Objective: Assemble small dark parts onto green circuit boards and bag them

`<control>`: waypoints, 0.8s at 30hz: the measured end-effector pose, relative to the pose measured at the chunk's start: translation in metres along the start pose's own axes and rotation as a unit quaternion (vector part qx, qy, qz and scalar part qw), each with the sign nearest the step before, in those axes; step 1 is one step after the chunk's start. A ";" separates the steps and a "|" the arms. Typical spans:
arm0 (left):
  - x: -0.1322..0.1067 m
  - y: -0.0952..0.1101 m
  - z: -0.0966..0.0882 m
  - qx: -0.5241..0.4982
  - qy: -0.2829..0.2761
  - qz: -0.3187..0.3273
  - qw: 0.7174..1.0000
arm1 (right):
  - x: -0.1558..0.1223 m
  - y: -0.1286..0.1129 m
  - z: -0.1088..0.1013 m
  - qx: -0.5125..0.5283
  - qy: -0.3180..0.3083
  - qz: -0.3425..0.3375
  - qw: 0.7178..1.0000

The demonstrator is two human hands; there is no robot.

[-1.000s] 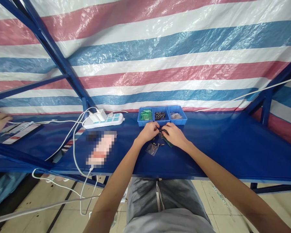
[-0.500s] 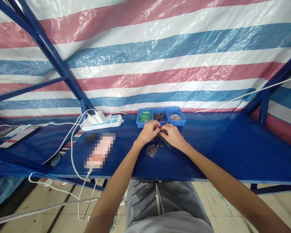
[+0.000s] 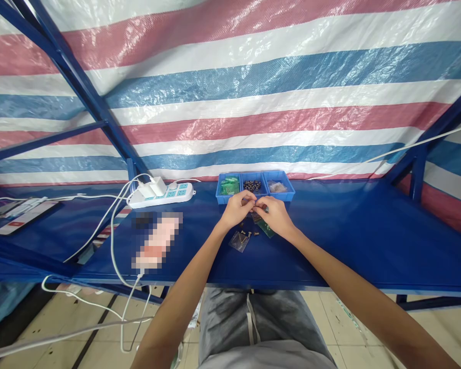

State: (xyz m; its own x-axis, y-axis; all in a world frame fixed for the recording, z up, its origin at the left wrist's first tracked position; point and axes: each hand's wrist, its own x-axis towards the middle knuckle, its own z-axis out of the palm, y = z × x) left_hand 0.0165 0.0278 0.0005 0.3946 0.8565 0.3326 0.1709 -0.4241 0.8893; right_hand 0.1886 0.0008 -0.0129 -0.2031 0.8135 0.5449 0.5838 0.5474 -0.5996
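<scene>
My left hand (image 3: pixel 237 209) and my right hand (image 3: pixel 273 214) meet fingertip to fingertip just in front of a blue three-part tray (image 3: pixel 223 198). Both are closed in a pinch; whatever is between the fingers is too small to make out. Green packets (image 3: pixel 229 185) fill the tray's left compartment, dark small parts (image 3: pixel 252 185) the middle one, and clear bags (image 3: pixel 277 187) the right one. Partly under my right hand lies a green bag (image 3: pixel 267 228). Nearer to me are a small clear bag (image 3: pixel 239 241) with slim parts in it and several loose brass-coloured pieces (image 3: pixel 256 233).
A white power strip (image 3: pixel 165 195) with plugged-in chargers stands to the left. In front of it lies a blurred-out pink object (image 3: pixel 159 241) with a white cable. A phone (image 3: pixel 25 219) rests at far left. Blue frame posts (image 3: pixel 88 97) and a striped sheet (image 3: pixel 253 92) rise behind the blue table (image 3: pixel 369 230).
My hands stay together by the tray with slight finger movement. My right hand has shifted a little, showing more of the green bag. At far left, another person's hand has left the view.
</scene>
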 end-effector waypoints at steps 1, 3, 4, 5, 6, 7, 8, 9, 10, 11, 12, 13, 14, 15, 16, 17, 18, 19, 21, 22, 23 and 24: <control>0.000 0.000 0.000 -0.002 0.001 -0.004 1.000 | 0.000 -0.001 0.000 0.002 0.000 -0.001 1.000; 0.000 0.000 -0.001 0.003 0.000 -0.009 1.000 | 0.000 -0.002 -0.001 0.008 0.002 -0.001 1.000; 0.000 0.000 -0.001 0.009 -0.001 -0.009 1.000 | 0.001 -0.003 -0.002 0.012 0.003 -0.001 1.000; -0.001 0.001 -0.002 0.018 -0.002 -0.006 1.000 | 0.001 -0.003 -0.002 0.017 0.004 0.000 1.000; -0.001 0.002 -0.003 0.029 -0.003 -0.002 1.000 | 0.001 -0.003 -0.003 0.025 0.004 0.002 1.000; -0.001 0.003 -0.004 0.039 -0.005 0.002 0.999 | 0.001 -0.003 -0.004 0.035 0.005 0.007 0.999; -0.001 0.004 -0.004 0.048 -0.007 0.007 0.999 | 0.002 -0.003 -0.005 0.047 0.007 0.015 0.999; -0.001 0.005 -0.004 0.055 -0.008 0.012 0.998 | 0.003 -0.003 -0.006 0.059 0.008 0.024 0.998; -0.002 0.006 -0.004 0.060 -0.008 0.014 0.998 | 0.003 -0.003 -0.007 0.072 0.009 0.035 0.997; -0.002 0.007 -0.003 0.062 -0.007 0.015 0.998 | 0.004 -0.003 -0.008 0.083 0.009 0.045 0.995; -0.002 0.007 -0.003 0.062 -0.003 0.015 0.998 | 0.004 -0.003 -0.009 0.091 0.008 0.053 0.994; -0.001 0.008 -0.002 0.062 0.001 0.013 0.998 | 0.005 -0.003 -0.010 0.094 0.007 0.058 0.994; -0.001 0.008 -0.002 0.061 0.006 0.010 0.998 | 0.005 -0.003 -0.011 0.094 0.006 0.061 0.994; -0.001 0.008 -0.001 0.061 0.009 0.007 0.998 | 0.006 -0.003 -0.011 0.092 0.007 0.061 0.994; -0.001 0.007 -0.001 0.063 0.012 0.005 0.998 | 0.006 -0.003 -0.011 0.087 0.010 0.059 0.994; -0.001 0.007 -0.002 0.067 0.016 0.003 0.998 | 0.006 -0.002 -0.010 0.080 0.014 0.054 0.995; -0.001 0.007 -0.002 0.074 0.018 0.003 0.997 | 0.006 -0.002 -0.010 0.071 0.018 0.048 0.996; 0.000 0.007 -0.003 0.081 0.019 0.003 0.997 | 0.007 -0.001 -0.010 0.060 0.021 0.039 0.997; 0.000 0.006 -0.003 0.094 0.019 0.005 0.995 | 0.007 0.002 -0.009 0.032 0.020 0.019 0.999; 0.000 0.007 -0.004 0.098 0.018 0.005 0.995 | 0.007 0.003 -0.009 0.016 0.016 0.009 1.000; 0.000 0.007 -0.004 0.100 0.018 0.004 0.995 | 0.007 0.004 -0.008 0.000 0.009 -0.001 1.000; -0.001 0.008 -0.004 0.100 0.021 0.002 0.995 | 0.006 0.004 -0.008 -0.014 0.002 -0.008 1.000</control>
State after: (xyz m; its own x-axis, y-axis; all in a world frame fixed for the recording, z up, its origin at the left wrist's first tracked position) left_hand 0.0140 0.0252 0.0082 0.3587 0.8643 0.3526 0.3480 -0.4743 0.8086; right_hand 0.1963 0.0066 -0.0073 -0.2098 0.8042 0.5561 0.6031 0.5541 -0.5738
